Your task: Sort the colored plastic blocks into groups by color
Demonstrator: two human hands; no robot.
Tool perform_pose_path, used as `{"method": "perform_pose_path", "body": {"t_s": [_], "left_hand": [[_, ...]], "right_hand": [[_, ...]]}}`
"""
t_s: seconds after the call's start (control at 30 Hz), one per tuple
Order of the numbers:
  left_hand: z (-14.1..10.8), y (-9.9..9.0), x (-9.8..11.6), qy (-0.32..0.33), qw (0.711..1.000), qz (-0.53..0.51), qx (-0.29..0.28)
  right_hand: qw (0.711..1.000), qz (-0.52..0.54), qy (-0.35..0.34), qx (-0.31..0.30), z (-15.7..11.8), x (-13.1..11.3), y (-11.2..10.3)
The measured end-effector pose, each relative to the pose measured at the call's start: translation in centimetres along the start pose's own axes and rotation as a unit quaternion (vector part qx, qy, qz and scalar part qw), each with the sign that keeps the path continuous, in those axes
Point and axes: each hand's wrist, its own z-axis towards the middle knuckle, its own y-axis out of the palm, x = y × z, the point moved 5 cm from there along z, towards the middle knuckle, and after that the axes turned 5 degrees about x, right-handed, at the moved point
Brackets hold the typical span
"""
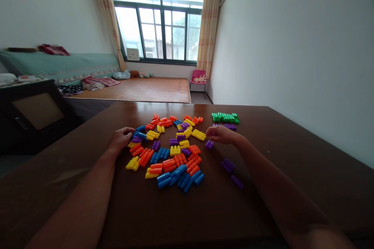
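A loose pile of plastic building pieces, shaped like short joined tubes in orange, blue, yellow and purple, spreads over the table's middle. My left hand [120, 140] rests at the pile's left edge, thumb and forefinger apart, by some blue pieces [139, 135]. On the pile's right side my right hand [222, 134] is closed, fingertips down by a yellow piece [199, 134]; whatever is in its fingers is hidden. Just below it lies a small purple piece [209, 144]. Behind it a purple row [230, 127], partly covered by the hand, lies before a green row [225, 117].
More purple pieces [228, 165] lie apart on the dark brown table [295, 171], near my right forearm. Beyond the table are a low bed [152, 88] and a pink chair [198, 76]. A dark cabinet [35, 113] stands at the left.
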Motion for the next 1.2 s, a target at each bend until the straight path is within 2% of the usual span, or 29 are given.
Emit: {"method": "perform_pose_path", "body": {"t_s": [0.13,0.23,0.33,0.47,0.57,0.7,0.83,0.9,0.97,1.07,1.13,1.2], "left_hand": [[0.1,0.0,-0.2,0.005,1.000,0.019,0.011],[0.1,-0.1,0.0,0.006,1.000,0.015,0.012],[-0.1,-0.2,0.2,0.006,1.000,0.008,0.006],[-0.2,-0.3,0.4,0.007,1.000,0.021,0.005],[0.0,-0.3,0.2,0.009,1.000,0.025,0.006],[0.2,-0.1,-0.1,0.007,1.000,0.030,0.005],[0.0,-0.2,0.2,0.006,1.000,0.024,0.000],[-0.1,-0.2,0.4,0.007,1.000,0.024,0.000],[-0.1,-0.3,0.5,0.009,0.999,0.031,0.000],[-0.1,-0.3,0.5,0.009,0.999,0.034,0.002],[-0.1,-0.3,0.5,0.006,0.999,0.032,0.007],[-0.2,-0.4,0.6,0.004,0.999,0.031,0.009]], "right_hand": [[0.998,-0.045,0.007,-0.047,0.2,-0.4,1.4],[0.998,-0.044,-0.007,-0.045,0.2,0.2,1.0],[0.999,0.026,0.025,-0.033,-0.6,3.1,-1.3],[0.989,0.077,0.123,0.034,-2.4,9.0,-4.3],[0.980,0.077,0.179,0.049,-3.1,12.2,-3.7],[0.974,0.069,0.207,0.069,-3.0,13.5,-2.0],[0.971,0.032,0.204,0.119,-3.3,12.4,-3.1],[0.975,0.046,0.188,0.104,-3.6,10.8,-3.8],[0.979,0.100,0.178,0.013,-3.9,8.3,-3.5],[0.953,0.150,0.194,-0.180,-4.4,3.7,-1.6],[0.936,0.121,0.214,-0.251,-4.7,1.2,-0.3],[0.929,0.067,0.227,-0.284,-5.0,-0.4,0.7]]}}
